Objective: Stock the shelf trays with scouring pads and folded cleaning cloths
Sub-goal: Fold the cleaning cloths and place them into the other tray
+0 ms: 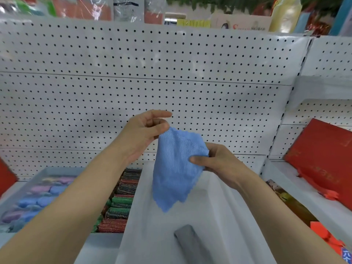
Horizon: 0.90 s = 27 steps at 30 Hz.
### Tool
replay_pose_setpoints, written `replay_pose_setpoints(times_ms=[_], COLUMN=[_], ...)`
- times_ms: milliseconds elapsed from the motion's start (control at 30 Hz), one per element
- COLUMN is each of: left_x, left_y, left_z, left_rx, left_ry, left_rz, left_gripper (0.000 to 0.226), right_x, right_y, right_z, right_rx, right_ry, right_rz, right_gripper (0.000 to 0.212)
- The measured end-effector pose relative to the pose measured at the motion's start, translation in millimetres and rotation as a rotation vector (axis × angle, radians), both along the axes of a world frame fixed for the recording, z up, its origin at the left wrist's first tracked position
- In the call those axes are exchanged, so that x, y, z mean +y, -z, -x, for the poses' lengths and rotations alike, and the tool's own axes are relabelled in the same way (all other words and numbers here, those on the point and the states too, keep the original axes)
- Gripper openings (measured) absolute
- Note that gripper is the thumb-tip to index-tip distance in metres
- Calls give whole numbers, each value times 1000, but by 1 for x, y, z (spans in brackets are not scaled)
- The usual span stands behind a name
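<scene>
Head view: both hands were raised in front of a white pegboard (171, 69) above the shelf trays.
Blue cloth (175, 168): hung unfolded above the middle white tray (215, 206), one corner pointing down.
Left hand (144, 130): pinched the cloth's top corner with thumb and curled fingers, index finger extended toward the far right.
Right hand (219, 164): gripped the cloth's right edge, thumb on the near face.
Grey cloth (188, 242): lay folded in the near part of the middle tray.
Scouring pads (122, 202): glittery red, green and dark ones packed in rows just left of that tray.
Left tray (38, 197): held blurred pink, blue and purple round pads.
Red packages (322, 159): leaned on the right shelf.
</scene>
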<state>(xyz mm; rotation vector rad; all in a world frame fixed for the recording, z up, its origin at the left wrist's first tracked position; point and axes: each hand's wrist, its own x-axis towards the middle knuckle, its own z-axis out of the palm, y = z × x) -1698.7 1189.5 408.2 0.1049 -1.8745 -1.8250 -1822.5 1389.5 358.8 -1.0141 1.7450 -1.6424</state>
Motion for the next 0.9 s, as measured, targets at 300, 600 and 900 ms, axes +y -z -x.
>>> replay_pose_setpoints(times_ms=[300,600,900], left_x=[-14,-16,-10], left_y=[-26,-40,-35], left_z=[-10,-15,-16], left_rx=[-105,-258,11], left_ry=[-166,-235,-156], left_rz=[371,708,273], left_gripper=[25,7,9], right_x=[-9,-10,-2], right_y=[-29,-51,-58], right_z=[4,14,14], right_rx=[158,349,250], right_ry=[223,237,110], right_rz=[223,170,270], right_gripper=[9,10,3])
